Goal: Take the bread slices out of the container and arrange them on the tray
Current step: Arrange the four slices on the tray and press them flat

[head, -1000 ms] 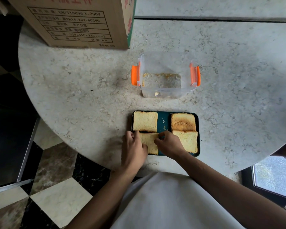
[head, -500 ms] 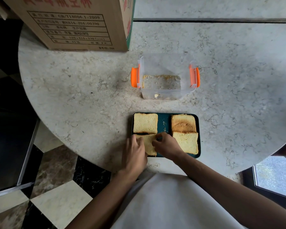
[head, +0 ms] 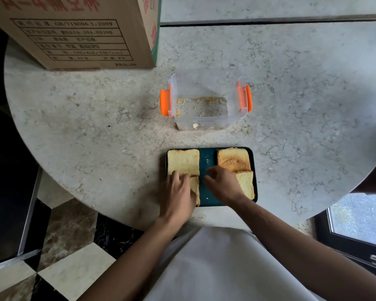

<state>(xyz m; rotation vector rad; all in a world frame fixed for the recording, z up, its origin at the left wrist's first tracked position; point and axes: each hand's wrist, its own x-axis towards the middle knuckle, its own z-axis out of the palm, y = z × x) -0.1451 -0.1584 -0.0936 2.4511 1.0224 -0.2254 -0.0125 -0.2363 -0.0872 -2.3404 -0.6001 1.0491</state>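
Note:
A dark teal tray lies near the table's front edge and carries several bread slices. One pale slice fills its far left and a browner toasted slice its far right. A third slice lies near right. My left hand rests flat on the near-left slice, covering most of it. My right hand hovers over the tray's middle, fingers spread, holding nothing. The clear container with orange clips stands behind the tray and holds only crumbs.
A large cardboard box stands at the table's back left. The round marble table ends just below the tray. A checkered floor lies at lower left, and a window frame sits at lower right.
My right hand has let go of the near-left slice and lifted to the right with its fingers spread. My left hand has slid further onto that slice.

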